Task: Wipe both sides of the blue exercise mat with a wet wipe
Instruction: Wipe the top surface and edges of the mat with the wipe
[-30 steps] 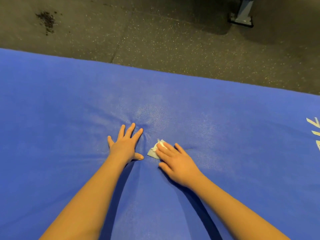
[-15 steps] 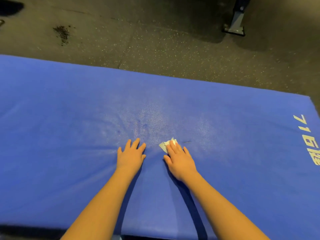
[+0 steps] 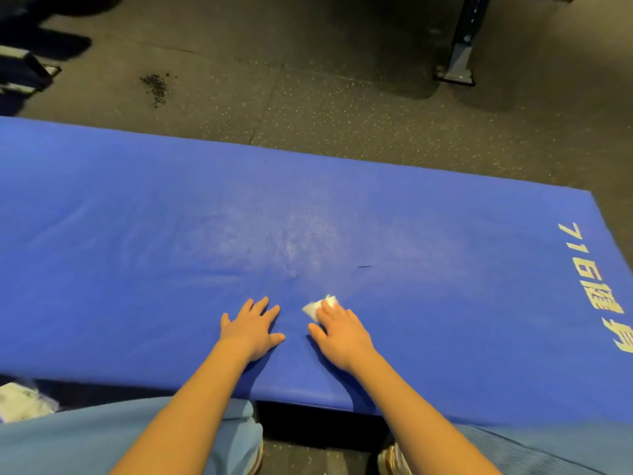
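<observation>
One wet wipe [image 3: 317, 306] is being pressed onto the one blue exercise mat [image 3: 137, 234] by the right hand [image 3: 342, 335], fingers straight. The left hand [image 3: 251, 329] is being laid flat nearby, fingers spread.

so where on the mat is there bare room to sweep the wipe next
Bare mat lies left of the left hand and between the right hand and the yellow lettering. Tight only between the hands, by the wet wipe.

Quantities in view: one blue exercise mat [image 3: 137, 234]; one wet wipe [image 3: 317, 305]; two hands, namely left hand [image 3: 251, 329] and right hand [image 3: 342, 337]; one metal stand foot [image 3: 457, 68]; one white packet [image 3: 20, 401].
</observation>
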Tool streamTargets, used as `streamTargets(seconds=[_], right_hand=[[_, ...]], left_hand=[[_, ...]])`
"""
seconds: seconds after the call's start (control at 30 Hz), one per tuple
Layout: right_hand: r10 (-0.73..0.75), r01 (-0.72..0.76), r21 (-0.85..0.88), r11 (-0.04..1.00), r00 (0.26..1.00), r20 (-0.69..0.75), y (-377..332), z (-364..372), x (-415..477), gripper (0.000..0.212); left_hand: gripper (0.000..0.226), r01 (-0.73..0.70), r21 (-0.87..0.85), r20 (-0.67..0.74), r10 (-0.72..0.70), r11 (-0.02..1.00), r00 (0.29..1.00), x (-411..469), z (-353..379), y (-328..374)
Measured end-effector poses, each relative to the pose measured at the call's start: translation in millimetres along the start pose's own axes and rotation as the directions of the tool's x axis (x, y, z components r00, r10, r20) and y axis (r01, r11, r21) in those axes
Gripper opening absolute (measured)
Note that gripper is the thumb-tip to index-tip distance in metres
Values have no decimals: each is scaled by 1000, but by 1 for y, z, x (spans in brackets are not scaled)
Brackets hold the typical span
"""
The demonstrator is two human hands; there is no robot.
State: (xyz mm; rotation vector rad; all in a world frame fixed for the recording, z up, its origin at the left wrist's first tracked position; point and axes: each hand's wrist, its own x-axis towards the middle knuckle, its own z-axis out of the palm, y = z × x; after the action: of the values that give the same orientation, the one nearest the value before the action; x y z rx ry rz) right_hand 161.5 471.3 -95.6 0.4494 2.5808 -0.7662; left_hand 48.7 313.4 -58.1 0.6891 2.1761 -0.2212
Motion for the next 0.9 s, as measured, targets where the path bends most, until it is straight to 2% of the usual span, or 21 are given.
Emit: streamTargets(seconds=[0.07, 0.1, 0.17, 0.27, 0.33, 0.43, 0.6, 0.67, 0.73, 0.83, 0.9], right_hand=[[-123, 123, 16, 992, 992, 21, -3, 6, -14, 39], [-126, 125, 35, 992, 992, 17, 1, 4, -16, 37], [-21, 21, 55, 998, 1000, -10, 11, 0, -14, 40], [95, -100, -58, 993, 992, -86, 10, 3, -13, 46], [39, -39, -1, 999, 996, -76, -7, 9, -22, 48], [-108, 107, 35, 994, 994, 24, -17, 10, -45, 44], [20, -29, -107, 994, 996, -86, 2, -5, -60, 36], [-20, 13, -75, 997, 996, -87, -9, 0, -69, 37], [-107, 106, -33, 994, 994, -19, -22, 7, -84, 44], [-220, 219, -83, 972, 976, -1, -25, 0, -99, 40], [-144, 138, -113, 984, 988, -48, -20, -10, -100, 31]], left_hand=[[66, 7, 17, -23, -7, 1000, 1000, -1, 4, 1], [65, 6, 30, -31, -5, 1000, 1000, -1, 5, 2], [64, 0, 50, -36, 1, 999, 999, -1, 3, 4], [63, 8, 67, -40, -5, 998, 999, -2, 4, 8], [63, 13, 71, -48, -9, 997, 999, -2, 5, 8], [64, 12, 80, -53, -8, 997, 999, -1, 3, 8], [63, 10, 62, -67, -5, 998, 998, -3, 5, 7], [61, 11, 64, -80, -5, 998, 997, -5, 7, 8], [60, 11, 67, -98, -4, 998, 995, -7, 9, 8], [56, 0, 58, -113, 7, 998, 994, -11, 8, 8], [54, -13, 70, -110, 20, 997, 994, -16, 9, 9]])
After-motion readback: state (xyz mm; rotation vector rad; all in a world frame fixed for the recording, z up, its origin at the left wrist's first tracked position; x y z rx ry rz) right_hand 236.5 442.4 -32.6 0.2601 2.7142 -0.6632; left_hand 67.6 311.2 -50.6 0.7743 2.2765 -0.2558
